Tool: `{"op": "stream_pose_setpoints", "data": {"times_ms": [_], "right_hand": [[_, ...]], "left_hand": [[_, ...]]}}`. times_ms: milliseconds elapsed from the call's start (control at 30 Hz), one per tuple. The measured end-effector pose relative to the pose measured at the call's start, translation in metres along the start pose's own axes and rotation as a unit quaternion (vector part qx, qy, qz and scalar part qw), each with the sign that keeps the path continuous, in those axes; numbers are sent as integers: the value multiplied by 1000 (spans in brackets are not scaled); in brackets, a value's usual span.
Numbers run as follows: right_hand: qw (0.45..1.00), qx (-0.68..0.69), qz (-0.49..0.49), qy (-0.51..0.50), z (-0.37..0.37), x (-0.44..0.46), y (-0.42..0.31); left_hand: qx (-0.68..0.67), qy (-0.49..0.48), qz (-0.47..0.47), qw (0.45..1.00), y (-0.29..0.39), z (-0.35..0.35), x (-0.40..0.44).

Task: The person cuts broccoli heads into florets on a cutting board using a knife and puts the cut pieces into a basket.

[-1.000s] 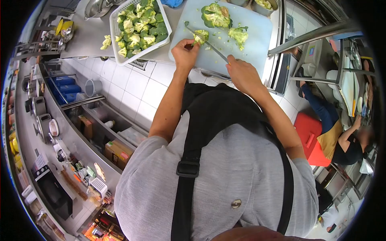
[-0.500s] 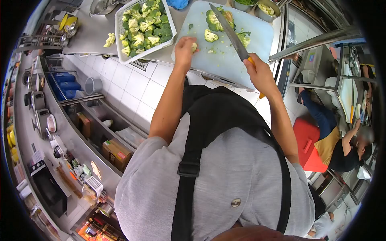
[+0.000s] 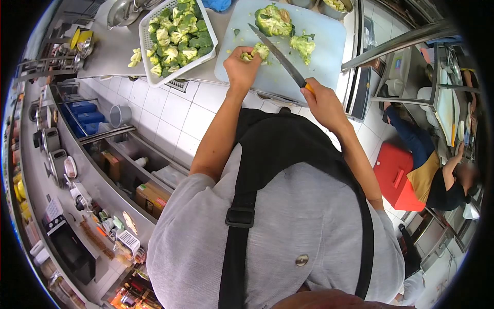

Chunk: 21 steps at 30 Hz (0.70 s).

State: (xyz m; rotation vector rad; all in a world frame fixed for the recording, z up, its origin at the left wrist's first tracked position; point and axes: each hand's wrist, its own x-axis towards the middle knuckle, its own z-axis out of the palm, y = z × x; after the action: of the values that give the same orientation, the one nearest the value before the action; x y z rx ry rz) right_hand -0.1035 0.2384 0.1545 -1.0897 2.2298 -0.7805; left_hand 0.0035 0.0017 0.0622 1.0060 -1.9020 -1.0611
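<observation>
Left hand (image 3: 240, 71) has moved to the floret (image 3: 261, 50), grip closed on it. Right hand (image 3: 324, 105) holds the knife (image 3: 280, 56), grip closed, blade over the cutting board (image 3: 324, 53).

Your left hand (image 3: 241, 67) has moved toward 4 o'clock, its fingers now at the cut floret (image 3: 261, 50) they were apart from half a second ago. That floret sits slightly nearer 6 o'clock. Your right hand (image 3: 324, 103) has dropped toward 6 o'clock, and the knife (image 3: 278, 55) has swung off the large broccoli head (image 3: 272, 20), its tip shifting toward 7 o'clock.
</observation>
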Motion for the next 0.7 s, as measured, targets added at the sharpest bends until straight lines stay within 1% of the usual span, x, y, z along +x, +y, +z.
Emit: {"op": "stream_pose_setpoints", "data": {"times_ms": [167, 367, 467, 500, 567, 600, 633, 700], "right_hand": [[999, -24, -30, -10, 11, 13, 1], [993, -100, -56, 1, 25, 21, 7], [987, -145, -57, -29, 37, 31, 16], [988, -138, -51, -45, 38, 36, 21], [989, -122, -45, -71, 35, 47, 27], [993, -91, -43, -65, 31, 44, 26], [996, -61, -42, -56, 21, 40, 20], [999, -16, -27, -33, 3, 30, 11]], "left_hand": [[3, -15, -17, 1000, -3, -1, 2], [20, -37, -26, 999, -1, -3, 3], [32, -29, -8, 999, 1, -4, 3], [35, -23, 3, 999, 2, -4, 5], [-104, -34, -51, 993, -35, 0, 7], [-171, -42, -81, 981, -50, 0, 9], [-241, -78, -133, 958, -44, -8, 9], [-376, -97, -211, 897, -25, -23, 8]]}}
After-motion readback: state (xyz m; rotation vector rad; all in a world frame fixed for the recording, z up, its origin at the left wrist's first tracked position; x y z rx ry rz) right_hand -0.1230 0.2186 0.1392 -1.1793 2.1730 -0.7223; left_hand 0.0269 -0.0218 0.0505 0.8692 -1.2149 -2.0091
